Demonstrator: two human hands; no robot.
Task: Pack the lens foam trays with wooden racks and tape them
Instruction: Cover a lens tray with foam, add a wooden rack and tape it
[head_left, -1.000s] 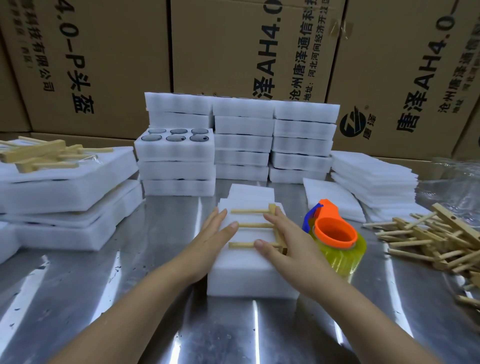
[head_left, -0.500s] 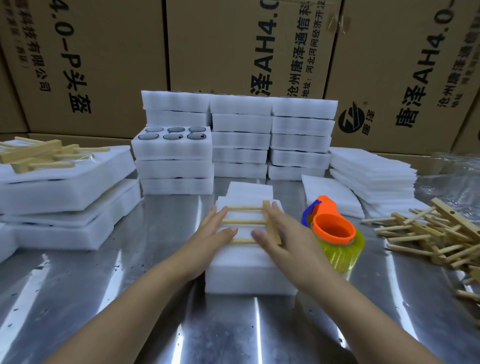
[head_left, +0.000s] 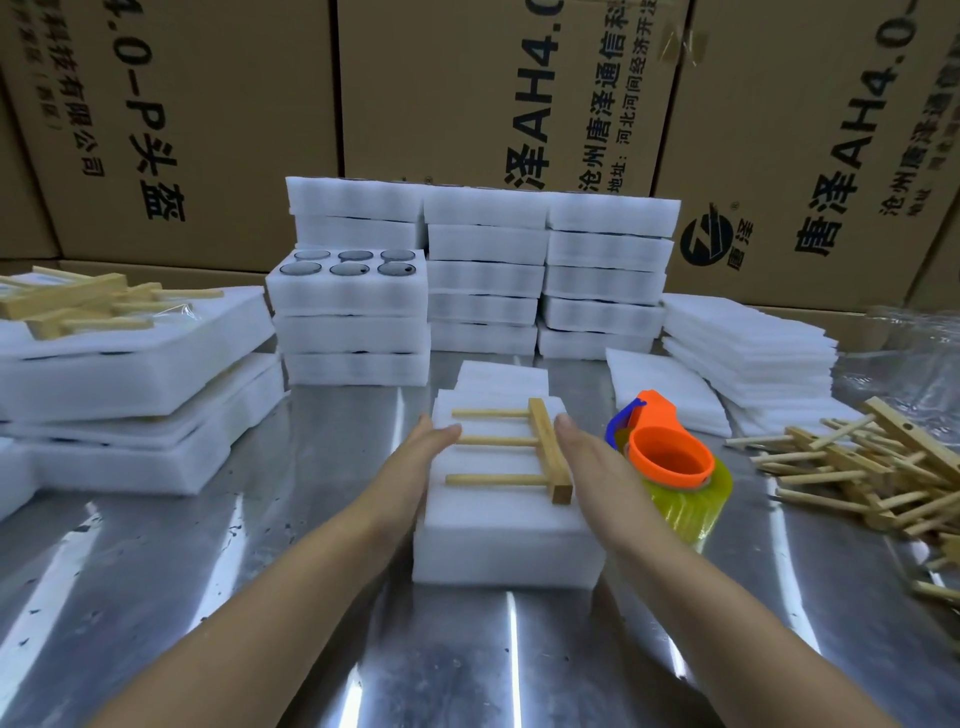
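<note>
- Our foam tray stack sits in the middle of the steel counter, straight in front of us. One wooden rack lies flat on top of it, spine to the right and three pegs pointing left.
- Our left hand lies along the left side of the stack. Its fingers are straight and together and hold nothing, and the tips reach the top edge near the peg ends.
- Our right hand mirrors it on the right side, flat and wide, just beside the rack's spine. We cannot tell whether either palm presses the foam or only brushes it.
- We judge the step in hand to be squaring up: the rack is placed, and two flat palms line up the layers before binding.
- We see no tape on this bundle, so the taping is not yet done.
- The tape dispenser, orange with a yellowish roll, stands just to the right of the stack, close behind our right hand.
- The next move calls for our right hand to take up the dispenser. Meanwhile our left hand should hold down the rack and foam so that nothing slides.
- For later bundles, spare racks lie in a loose pile at far right, and more trays are stacked behind.
</note>
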